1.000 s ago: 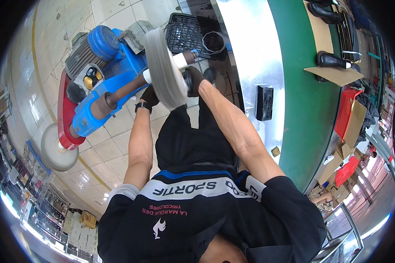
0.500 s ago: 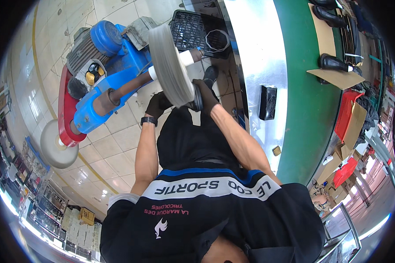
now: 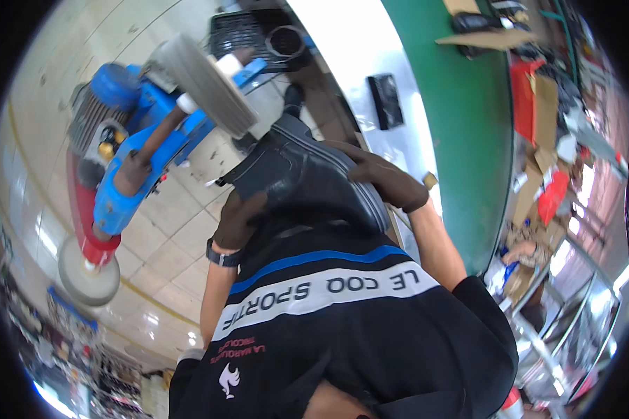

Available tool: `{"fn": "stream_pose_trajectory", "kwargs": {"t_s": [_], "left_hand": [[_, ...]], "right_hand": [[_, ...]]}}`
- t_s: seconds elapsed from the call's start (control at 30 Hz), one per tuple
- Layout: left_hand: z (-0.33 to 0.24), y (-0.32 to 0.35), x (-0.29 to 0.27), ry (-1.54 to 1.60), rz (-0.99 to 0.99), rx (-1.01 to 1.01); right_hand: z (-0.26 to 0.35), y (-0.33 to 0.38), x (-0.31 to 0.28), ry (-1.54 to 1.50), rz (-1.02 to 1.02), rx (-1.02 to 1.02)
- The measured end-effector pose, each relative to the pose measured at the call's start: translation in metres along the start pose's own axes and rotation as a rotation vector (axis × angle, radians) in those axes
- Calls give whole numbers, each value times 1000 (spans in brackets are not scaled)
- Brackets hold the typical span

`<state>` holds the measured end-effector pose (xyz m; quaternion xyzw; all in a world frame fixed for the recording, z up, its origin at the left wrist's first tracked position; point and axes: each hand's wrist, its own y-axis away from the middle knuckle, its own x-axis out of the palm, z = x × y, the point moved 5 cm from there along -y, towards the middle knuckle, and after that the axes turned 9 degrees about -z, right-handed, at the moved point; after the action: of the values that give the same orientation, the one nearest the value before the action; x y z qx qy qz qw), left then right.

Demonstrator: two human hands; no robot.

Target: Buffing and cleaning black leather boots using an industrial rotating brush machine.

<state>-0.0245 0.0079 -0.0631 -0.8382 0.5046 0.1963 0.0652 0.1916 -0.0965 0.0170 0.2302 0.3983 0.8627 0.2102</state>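
Note:
A black leather boot (image 3: 290, 167) lies sideways in front of my body, held in both gloved hands. My left hand (image 3: 241, 218), in a dark brown glove with a watch at the wrist, grips the boot's upper on the left; its fingertips are blurred. On the other side, my right hand (image 3: 384, 178) in a matching glove is wrapped round the sole edge. Beyond the boot's far left stands a pale grey buffing wheel (image 3: 206, 84), apart from the boot by a small gap.
The wheel sits on a blue machine (image 3: 154, 133) with a red guard (image 3: 87, 202) and a second white wheel (image 3: 84, 269). At right runs a green-topped table (image 3: 461, 140) with a bright metal edge, where a black block (image 3: 386, 101) rests. A black crate (image 3: 234, 35) stands at the back.
The boot has come away from the buffing wheel and nearer my body, both hands with it. My view has turned, shifting the machine left and down.

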Motion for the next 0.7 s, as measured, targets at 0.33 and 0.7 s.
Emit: {"fn": "stream_pose_trajectory", "kwargs": {"t_s": [0.33,0.7], "left_hand": [[-117,-50,-41,769,119,-84],[-102,-12,-77,456,233,40]], "right_hand": [[3,77,-14,584,-81,-658],[16,57,15,593,-5,-1083]]}}
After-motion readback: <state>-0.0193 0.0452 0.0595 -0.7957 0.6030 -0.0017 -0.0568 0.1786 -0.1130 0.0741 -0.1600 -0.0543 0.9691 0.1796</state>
